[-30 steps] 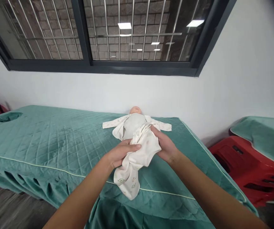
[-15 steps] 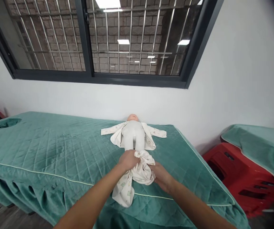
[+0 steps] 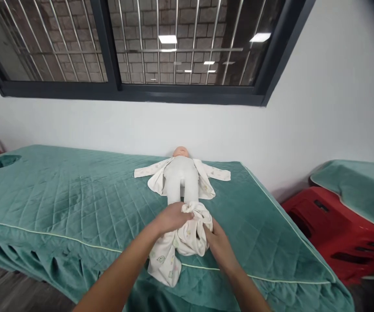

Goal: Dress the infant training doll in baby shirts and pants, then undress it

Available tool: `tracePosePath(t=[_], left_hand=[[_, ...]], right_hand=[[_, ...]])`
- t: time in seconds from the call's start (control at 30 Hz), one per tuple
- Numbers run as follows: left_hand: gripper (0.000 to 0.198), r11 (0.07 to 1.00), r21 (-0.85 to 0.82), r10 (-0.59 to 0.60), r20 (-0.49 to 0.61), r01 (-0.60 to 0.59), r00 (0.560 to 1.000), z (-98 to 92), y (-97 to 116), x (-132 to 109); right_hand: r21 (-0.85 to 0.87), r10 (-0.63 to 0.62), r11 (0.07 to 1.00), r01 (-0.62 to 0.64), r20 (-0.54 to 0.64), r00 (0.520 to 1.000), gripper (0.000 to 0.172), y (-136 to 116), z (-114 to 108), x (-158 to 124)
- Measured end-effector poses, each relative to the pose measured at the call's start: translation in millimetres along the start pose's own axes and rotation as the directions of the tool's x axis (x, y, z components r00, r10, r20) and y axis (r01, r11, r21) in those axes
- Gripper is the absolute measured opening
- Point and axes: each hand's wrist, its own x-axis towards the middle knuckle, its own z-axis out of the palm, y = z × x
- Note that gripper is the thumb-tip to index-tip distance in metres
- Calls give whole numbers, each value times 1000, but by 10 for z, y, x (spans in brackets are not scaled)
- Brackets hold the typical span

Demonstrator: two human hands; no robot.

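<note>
A baby doll [image 3: 180, 171] lies on its back on the green quilted bed, head toward the wall, in an open white printed jacket [image 3: 156, 185] with its sleeves spread. Bunched at the doll's feet are white printed baby pants [image 3: 191, 236], one leg hanging down toward the bed's near edge. My left hand [image 3: 173, 216] is closed on the gathered cloth at its upper left, thumb on top. On the right side, my right hand [image 3: 218, 242] grips the bunched fabric, its fingers partly inside the folds. The doll's feet are hidden by cloth and hand.
The green bed cover [image 3: 76, 190] spreads far to the left, with a face hole [image 3: 1, 161] at that end. Stacked red plastic stools [image 3: 333, 234] stand right of the bed, partly under green cloth [image 3: 359, 186]. A barred window [image 3: 187, 93] is in the wall behind.
My right hand has shifted slightly, its fingers now further into the folds, and the bunched pants look more opened out. My left hand keeps its hold. The camera view has tilted down a little.
</note>
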Motion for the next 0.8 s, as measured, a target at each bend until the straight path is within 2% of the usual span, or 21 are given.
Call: tracePosePath(t=[0.07, 0.13, 0.23, 0.33, 0.4, 0.53, 0.7, 0.8], left_hand=[[38, 949, -309, -43, 80, 66, 996, -80, -34, -58], [44, 846, -510, -75, 174, 155, 982, -143, -70, -82], [46, 723, -669, -41, 211, 174, 977, -190, -125, -30], [44, 645, -757, 5, 138, 102, 990, -194, -152, 92], [44, 649, -757, -3, 89, 70, 996, -191, -137, 179], [47, 762, -647, -53, -39, 15, 998, -203, -48, 332], [47, 932, -335, 65, -222, -139, 973, -234, 33, 524], [45, 971, -160, 126, -292, -178, 948, -263, 55, 666]], right_hand=[[114, 13, 993, -13, 6, 1000, 54, 38, 21, 21], [187, 0, 982, 4, -20, 1000, 54, 78, 51, 79], [153, -85, 983, 104, -126, 988, 43, 96, 97, 213], [47, -202, 975, 217, -214, 956, 29, 24, 134, 344], [-8, -235, 971, 241, -249, 940, 23, -54, 159, 407], [-52, -239, 971, 234, -298, 924, 26, -165, 202, 500], [-157, -274, 959, 234, -315, 909, 31, -161, 178, 643], [-180, -281, 955, 237, -286, 916, 33, -158, 133, 763]])
